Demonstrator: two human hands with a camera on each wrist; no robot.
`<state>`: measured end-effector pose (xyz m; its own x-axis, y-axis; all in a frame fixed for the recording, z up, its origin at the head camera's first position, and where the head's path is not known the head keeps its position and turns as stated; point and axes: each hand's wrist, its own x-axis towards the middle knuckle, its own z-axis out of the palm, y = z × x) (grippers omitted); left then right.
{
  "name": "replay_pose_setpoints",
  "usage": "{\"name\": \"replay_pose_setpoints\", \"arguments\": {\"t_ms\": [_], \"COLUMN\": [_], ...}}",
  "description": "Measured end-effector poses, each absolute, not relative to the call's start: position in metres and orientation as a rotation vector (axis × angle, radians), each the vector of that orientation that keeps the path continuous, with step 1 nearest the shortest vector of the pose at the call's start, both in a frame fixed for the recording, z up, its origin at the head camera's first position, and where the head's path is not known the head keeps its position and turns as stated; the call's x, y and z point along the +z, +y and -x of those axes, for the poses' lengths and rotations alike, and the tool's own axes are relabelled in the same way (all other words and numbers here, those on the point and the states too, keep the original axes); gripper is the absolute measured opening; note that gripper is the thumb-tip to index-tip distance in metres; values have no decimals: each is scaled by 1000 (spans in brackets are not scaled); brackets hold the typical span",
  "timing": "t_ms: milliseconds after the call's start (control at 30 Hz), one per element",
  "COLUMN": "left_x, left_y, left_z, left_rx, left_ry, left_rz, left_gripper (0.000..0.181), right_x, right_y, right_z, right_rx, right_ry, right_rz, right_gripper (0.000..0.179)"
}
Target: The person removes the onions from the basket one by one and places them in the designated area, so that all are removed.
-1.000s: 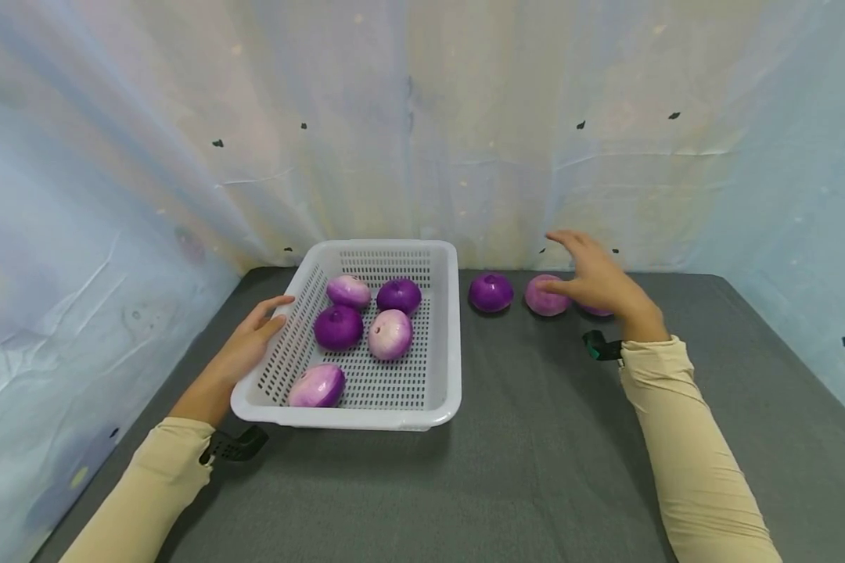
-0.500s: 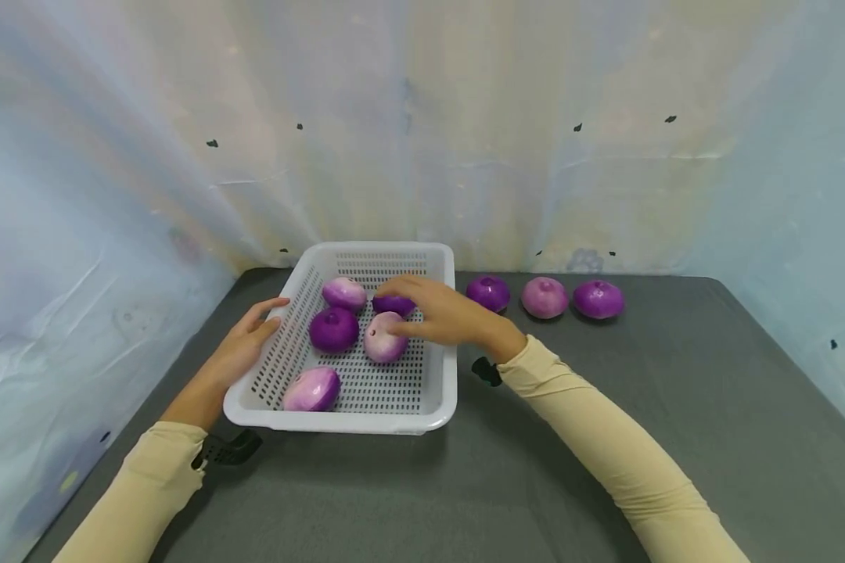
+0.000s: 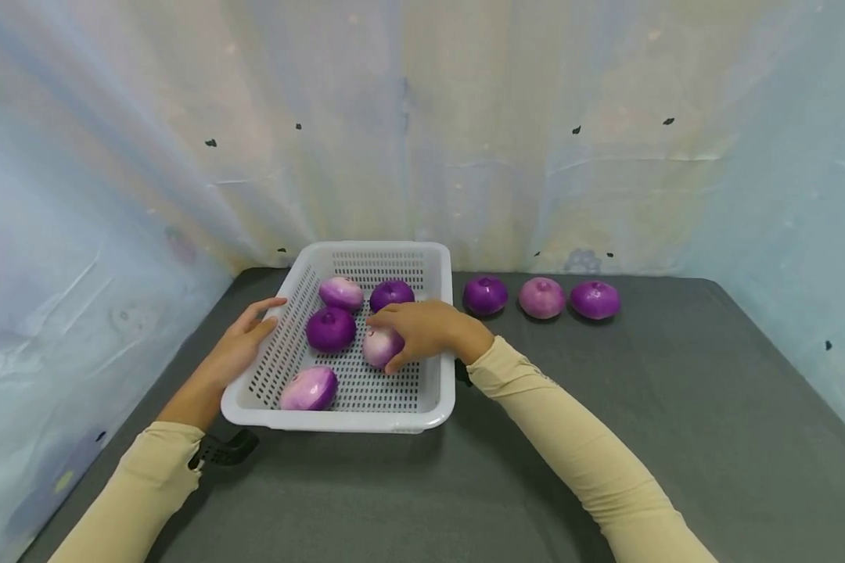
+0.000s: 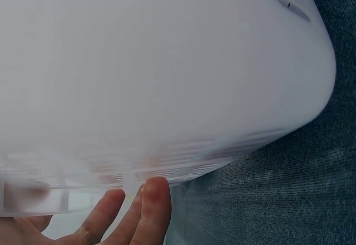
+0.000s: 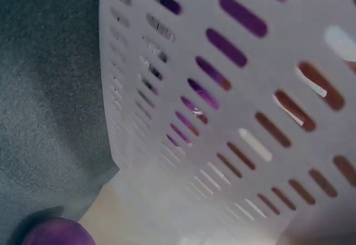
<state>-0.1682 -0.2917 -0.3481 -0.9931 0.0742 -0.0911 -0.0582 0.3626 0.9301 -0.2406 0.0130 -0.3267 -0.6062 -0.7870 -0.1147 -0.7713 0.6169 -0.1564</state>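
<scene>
In the head view a white slotted plastic basket (image 3: 338, 421) holds several purple-and-white onions. My right hand (image 3: 426, 328) reaches over its right side and grips a pale onion (image 3: 379, 347), thumb on the near side and fingers on the far side. Around it lie a dark onion (image 3: 392, 292), another dark onion (image 3: 331, 329), a pale one (image 3: 341, 293) and a pale onion (image 3: 310, 389) nearest the front. My left hand (image 3: 238, 348) rests against the basket's left side; its fairly straight fingers (image 4: 156, 200) touch the outer wall in the left wrist view.
Right of the basket, three onions stand in a row at the back of the grey-covered table (image 3: 570, 407): a dark one (image 3: 485, 295), a pinkish one (image 3: 542, 298) and a purple one (image 3: 595, 300). A pale curtain (image 3: 422, 141) hangs behind and at both sides.
My right hand has come left from above the row of onions into the basket, then lowered onto the pale onion and taken hold of it. The left hand stays at the basket's side.
</scene>
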Motion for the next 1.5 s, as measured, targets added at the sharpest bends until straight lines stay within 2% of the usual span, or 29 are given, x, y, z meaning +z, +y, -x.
{"name": "replay_pose_setpoints", "arguments": {"t_ms": [433, 667, 800, 900, 1167, 1367, 1500], "left_x": [-349, -348, -348, -347, -347, -347, -346], "left_y": [-291, -290, -287, -288, -289, -290, -289], "left_z": [167, 167, 168, 168, 167, 168, 168], "left_rx": [1720, 1736, 1747, 1728, 1739, 1740, 1731], "left_ry": [2495, 2494, 2488, 2511, 2486, 2480, 2487], "left_rz": [-30, -47, -48, -42, -43, -37, -33], "left_gripper": [53, 51, 51, 52, 50, 50, 49], "right_x": [-329, -326, -326, -327, -324, -325, -324], "right_y": [14, 14, 16, 17, 20, 21, 21], "right_z": [238, 238, 239, 240, 241, 242, 241], "right_rx": [-166, -169, -199, -259, -278, -257, -170], "right_ry": [2734, 2738, 2744, 2717, 2512, 2474, 2474], "right_rz": [1312, 1285, 1237, 1297, 1448, 1444, 1422], "right_gripper": [53, 48, 34, 28, 53, 53, 76]}}
